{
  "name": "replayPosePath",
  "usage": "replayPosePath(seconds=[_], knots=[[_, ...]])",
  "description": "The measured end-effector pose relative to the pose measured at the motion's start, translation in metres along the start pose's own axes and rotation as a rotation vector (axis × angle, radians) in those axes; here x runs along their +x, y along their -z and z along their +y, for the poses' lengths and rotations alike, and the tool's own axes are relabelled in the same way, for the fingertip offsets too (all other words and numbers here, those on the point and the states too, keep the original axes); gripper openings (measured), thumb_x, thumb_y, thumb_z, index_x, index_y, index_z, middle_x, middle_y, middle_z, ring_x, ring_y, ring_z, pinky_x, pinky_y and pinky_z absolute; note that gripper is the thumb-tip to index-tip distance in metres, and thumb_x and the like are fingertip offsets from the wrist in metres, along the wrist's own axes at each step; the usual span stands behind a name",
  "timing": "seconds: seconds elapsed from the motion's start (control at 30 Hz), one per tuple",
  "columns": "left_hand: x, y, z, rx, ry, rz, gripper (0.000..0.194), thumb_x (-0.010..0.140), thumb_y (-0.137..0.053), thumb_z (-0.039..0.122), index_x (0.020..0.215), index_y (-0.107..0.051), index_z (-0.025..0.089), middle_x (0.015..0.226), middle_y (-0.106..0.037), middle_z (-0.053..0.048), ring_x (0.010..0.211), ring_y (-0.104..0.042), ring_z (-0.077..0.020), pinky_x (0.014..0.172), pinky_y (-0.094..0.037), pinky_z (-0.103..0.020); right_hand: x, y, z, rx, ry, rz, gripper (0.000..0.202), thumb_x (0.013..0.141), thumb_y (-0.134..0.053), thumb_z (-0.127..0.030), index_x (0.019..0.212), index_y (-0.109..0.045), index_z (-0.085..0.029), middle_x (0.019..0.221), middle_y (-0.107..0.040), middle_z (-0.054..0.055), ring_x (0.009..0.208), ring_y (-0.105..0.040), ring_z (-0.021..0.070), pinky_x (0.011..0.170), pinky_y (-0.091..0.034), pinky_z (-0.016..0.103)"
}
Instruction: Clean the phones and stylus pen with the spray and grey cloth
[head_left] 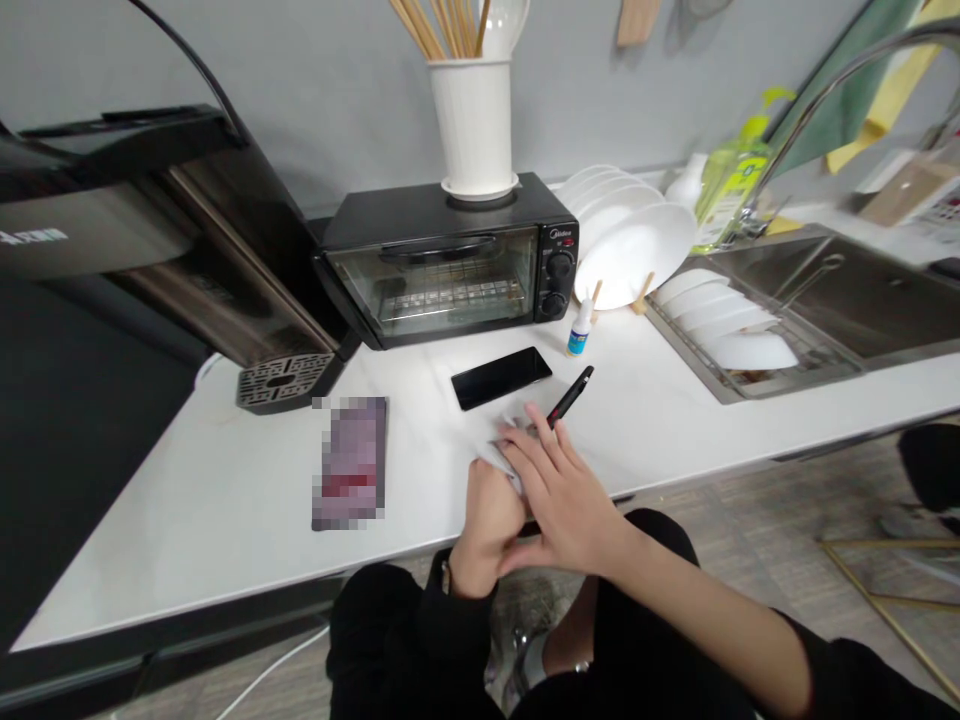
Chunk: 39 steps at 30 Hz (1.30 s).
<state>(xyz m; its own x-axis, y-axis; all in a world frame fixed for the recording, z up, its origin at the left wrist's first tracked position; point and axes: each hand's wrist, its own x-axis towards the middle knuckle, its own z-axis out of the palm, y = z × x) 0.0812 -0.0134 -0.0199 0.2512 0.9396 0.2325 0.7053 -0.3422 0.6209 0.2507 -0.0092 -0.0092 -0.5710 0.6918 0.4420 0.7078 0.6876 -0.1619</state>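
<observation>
Crossing at the lower middle of the frame, my two hands meet over the counter's front edge (420, 535), right hand (559, 490) overlapping left hand (491, 510). Right fingers reach out, unclenched, across a pale, crumpled-looking tissue (496, 458); left fingers curl out of sight, so I can't tell whether they grip it. There it is, that tissue, just above my knuckles, a little blurred. Trouble could come quickly: one loose pinch and it might slip over the edge towards my knees. Watch the black pen-shaped tool (574, 392), right at my fingertips; a careless sweep could roll it away. Just above sits the phone (501, 378), easily bumped by an outstretched finger. Further up, right of centre, stands the little bottle (579, 330), slim enough to topple if my knuckles flick too far.
</observation>
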Motion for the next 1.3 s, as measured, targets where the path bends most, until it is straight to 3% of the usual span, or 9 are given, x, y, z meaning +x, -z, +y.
replayPosePath(seconds=[0.17,0.33,0.47,0.6,0.73,0.9,1.03,1.17,1.3], knots=[[-0.001,-0.001,0.0,-0.012,-0.029,0.016,0.037,0.1,-0.052,0.013,0.13,-0.07,0.024,0.124,-0.079,-0.008,0.11,-0.077,-0.0272,0.097,-0.06,-0.037,-0.001,0.002,0.008,-0.125,-0.275,0.185,0.098,0.097,-0.025,-0.084,0.148,-0.048,-0.004,0.159,-0.047,0.028,0.161,-0.009,0.0501,0.122,-0.017,0.079],[-0.001,-0.001,-0.001,0.032,-0.001,-0.009,0.02,0.092,-0.062,0.012,0.104,-0.077,0.019,0.097,-0.083,-0.01,0.087,-0.079,-0.0282,0.082,-0.062,-0.035,-0.002,0.002,0.008,-0.012,0.111,-0.005,0.095,0.098,-0.027,-0.083,0.154,-0.043,-0.009,0.16,-0.05,0.021,0.16,-0.024,0.0379,0.129,-0.021,0.063],[0.0,-0.001,0.0,-0.009,-0.017,0.011,0.031,0.099,-0.052,0.012,0.119,-0.073,0.022,0.118,-0.081,-0.009,0.101,-0.079,-0.0254,0.093,-0.06,-0.036,0.002,0.004,0.017,-0.119,-0.232,0.19,0.098,0.095,-0.025,-0.086,0.147,-0.05,-0.007,0.157,-0.05,0.027,0.16,-0.013,0.0495,0.122,-0.013,0.079],[0.0,0.0,-0.001,-0.016,0.016,-0.027,0.017,0.091,-0.063,0.012,0.099,-0.077,0.019,0.093,-0.083,-0.008,0.081,-0.079,-0.0259,0.077,-0.062,-0.033,0.002,0.004,0.014,0.014,0.052,0.006,0.102,0.093,-0.022,-0.09,0.15,-0.048,-0.01,0.156,-0.054,0.021,0.159,-0.026,0.0407,0.129,-0.019,0.064],[0.001,0.0,0.002,-0.026,-0.012,0.019,0.034,0.101,-0.053,0.015,0.129,-0.071,0.024,0.122,-0.08,-0.009,0.108,-0.077,-0.0267,0.095,-0.06,-0.036,0.002,0.004,0.022,-0.126,-0.233,0.175,0.097,0.097,-0.02,-0.084,0.149,-0.049,-0.007,0.151,-0.055,0.025,0.16,-0.016,0.0488,0.124,-0.011,0.078],[0.002,0.0,0.003,0.031,0.026,-0.032,0.033,0.097,-0.055,0.012,0.122,-0.074,0.019,0.107,-0.082,-0.012,0.094,-0.079,-0.028,0.089,-0.061,-0.036,0.002,0.003,0.015,-0.01,-0.028,0.03,0.098,0.095,-0.016,-0.087,0.145,-0.053,-0.013,0.152,-0.057,0.02,0.16,-0.023,0.0408,0.129,-0.012,0.067],[0.002,0.001,0.003,-0.007,0.005,-0.011,0.036,0.101,-0.051,0.014,0.13,-0.07,0.025,0.123,-0.079,-0.008,0.107,-0.077,-0.0254,0.096,-0.059,-0.035,0.003,0.004,0.019,-0.104,-0.227,0.159,0.096,0.095,-0.014,-0.087,0.138,-0.057,-0.012,0.153,-0.055,0.023,0.16,-0.017,0.048,0.123,-0.007,0.079],[0.002,0.002,0.003,-0.002,0.011,-0.055,0.02,0.093,-0.064,0.016,0.109,-0.076,0.021,0.104,-0.082,-0.009,0.096,-0.079,-0.0274,0.089,-0.061,-0.035,0.003,0.005,0.022,0.007,-0.031,0.027,0.102,0.091,-0.017,-0.091,0.144,-0.052,-0.012,0.155,-0.054,0.022,0.159,-0.026,0.0421,0.128,-0.014,0.068],[0.001,0.0,0.002,-0.016,0.011,0.004,0.033,0.102,-0.052,0.017,0.129,-0.069,0.025,0.121,-0.08,-0.008,0.109,-0.077,-0.0259,0.098,-0.059,-0.037,0.004,0.005,0.018,-0.016,-0.199,0.144,0.095,0.094,-0.02,-0.088,0.141,-0.053,-0.012,0.149,-0.058,0.024,0.157,-0.03,0.0437,0.126,-0.01,0.074]])
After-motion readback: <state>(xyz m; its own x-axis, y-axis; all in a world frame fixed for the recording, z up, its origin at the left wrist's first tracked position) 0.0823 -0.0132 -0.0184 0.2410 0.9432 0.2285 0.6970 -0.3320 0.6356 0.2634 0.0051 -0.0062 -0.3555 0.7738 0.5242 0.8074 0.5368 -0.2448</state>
